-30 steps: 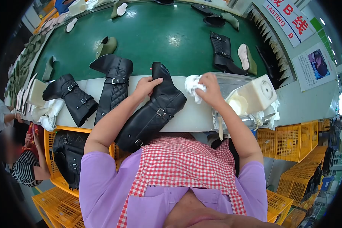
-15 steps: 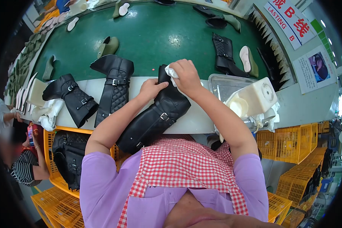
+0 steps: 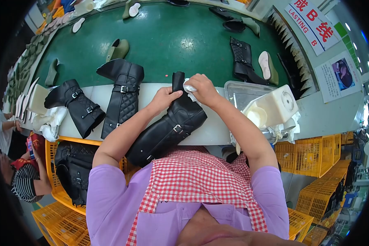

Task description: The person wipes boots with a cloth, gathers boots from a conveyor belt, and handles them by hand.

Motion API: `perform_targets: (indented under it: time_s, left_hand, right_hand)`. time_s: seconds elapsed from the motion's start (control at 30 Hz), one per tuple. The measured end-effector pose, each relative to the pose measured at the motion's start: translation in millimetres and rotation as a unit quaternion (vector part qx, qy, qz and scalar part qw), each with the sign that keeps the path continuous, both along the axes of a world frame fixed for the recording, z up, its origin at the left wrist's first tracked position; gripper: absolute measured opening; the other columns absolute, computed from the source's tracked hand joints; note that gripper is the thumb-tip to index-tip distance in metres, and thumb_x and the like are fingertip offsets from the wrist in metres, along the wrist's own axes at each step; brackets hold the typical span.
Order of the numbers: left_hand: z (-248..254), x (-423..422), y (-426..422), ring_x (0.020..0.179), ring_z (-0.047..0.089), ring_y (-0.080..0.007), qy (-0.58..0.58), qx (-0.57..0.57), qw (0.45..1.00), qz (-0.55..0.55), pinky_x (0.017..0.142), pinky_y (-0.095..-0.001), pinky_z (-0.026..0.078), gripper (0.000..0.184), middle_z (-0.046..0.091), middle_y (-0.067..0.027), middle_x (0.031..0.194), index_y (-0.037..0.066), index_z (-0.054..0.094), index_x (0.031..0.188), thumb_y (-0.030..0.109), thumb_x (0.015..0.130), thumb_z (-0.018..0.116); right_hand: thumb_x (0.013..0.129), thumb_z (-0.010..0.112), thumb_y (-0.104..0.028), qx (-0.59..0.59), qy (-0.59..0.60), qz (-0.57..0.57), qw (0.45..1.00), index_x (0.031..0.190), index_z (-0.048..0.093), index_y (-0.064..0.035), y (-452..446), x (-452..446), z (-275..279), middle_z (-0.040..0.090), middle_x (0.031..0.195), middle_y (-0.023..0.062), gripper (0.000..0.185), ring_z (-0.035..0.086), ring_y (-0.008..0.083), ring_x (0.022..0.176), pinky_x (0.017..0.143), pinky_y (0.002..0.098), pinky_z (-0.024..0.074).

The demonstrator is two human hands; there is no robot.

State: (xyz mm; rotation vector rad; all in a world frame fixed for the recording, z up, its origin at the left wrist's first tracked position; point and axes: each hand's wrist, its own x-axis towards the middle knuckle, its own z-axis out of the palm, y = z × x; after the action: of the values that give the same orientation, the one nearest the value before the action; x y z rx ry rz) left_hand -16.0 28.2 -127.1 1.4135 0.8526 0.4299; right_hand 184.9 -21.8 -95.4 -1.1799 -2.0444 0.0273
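Note:
A black boot (image 3: pixel 168 129) with buckles lies slanted over the near edge of the white ledge (image 3: pixel 151 91), its foot part pointing away from me. My left hand (image 3: pixel 166 98) grips the boot's foot part from the left. In my right hand (image 3: pixel 203 88) is a bunched white cloth (image 3: pixel 188 87), pressed against the right side of the same foot part. A quilted black boot (image 3: pixel 123 94) and a shorter black boot (image 3: pixel 76 106) stand to the left. To the right, a clear tray (image 3: pixel 238 91) holds a whitish container (image 3: pixel 281 102).
Beyond the ledge, a green surface (image 3: pixel 160 41) carries green shoes (image 3: pixel 118 50) and another black boot (image 3: pixel 242 59). Yellow crates (image 3: pixel 305 153) are below on both sides; one at left holds black boots. Other people (image 3: pixel 28 180) are at the far left. A white cloth (image 3: pixel 49 123) lies at left.
My right hand has moved left from beside the tray to the boot's foot part, bringing the white cloth against it, then slid slightly down. The boot has shifted a little right.

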Motion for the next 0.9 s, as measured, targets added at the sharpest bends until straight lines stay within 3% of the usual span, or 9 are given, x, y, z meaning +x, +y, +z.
perform_targets:
  time_s: [0.33,0.53,0.7,0.9]
  left_hand:
    - [9,-3,-2,0.058,0.045,-0.0045,0.017,0.034,0.999,-0.005,0.052,-0.0224,0.036,0.031,0.055,0.0048,0.068,0.006,0.066,0.086,0.036,0.092,0.063]
    - [10,-4,-2,0.058,0.046,-0.0047,0.037,0.031,0.999,0.002,0.052,-0.0225,0.037,0.031,0.056,0.0048,0.067,0.006,0.066,0.085,0.035,0.092,0.062]
    - [16,0,-5,0.058,0.047,-0.0048,0.031,0.04,0.999,-0.016,0.053,-0.0224,0.037,0.031,0.056,0.0051,0.066,0.005,0.066,0.086,0.035,0.093,0.062]
    - [3,-1,-6,0.067,0.05,-0.0033,-0.043,0.008,0.998,-0.052,0.062,-0.0212,0.04,0.028,0.06,0.0057,0.076,0.004,0.067,0.09,0.032,0.093,0.063]
  right_hand:
    - [0.068,0.065,-0.002,-0.094,-0.149,-0.03,0.984,0.083,0.068,-0.0088,-20,19,2,0.061,0.081,0.0045,0.017,0.056,0.0252,0.084,0.075,0.0374,0.0381]
    - [0.064,0.067,-0.001,0.048,-0.014,-0.067,0.996,0.086,0.065,-0.0087,-26,-1,37,0.06,0.082,0.0047,0.024,0.055,0.0252,0.084,0.073,0.0374,0.0377]
    - [0.064,0.067,-0.001,0.094,-0.029,-0.032,0.995,0.088,0.064,-0.0069,-17,-15,41,0.061,0.084,0.0061,0.024,0.055,0.0259,0.081,0.072,0.0374,0.0384]
    - [0.064,0.068,0.0,0.086,-0.027,-0.011,0.996,0.087,0.064,-0.0063,-9,-10,28,0.062,0.085,0.006,0.024,0.056,0.0256,0.081,0.073,0.037,0.0389]
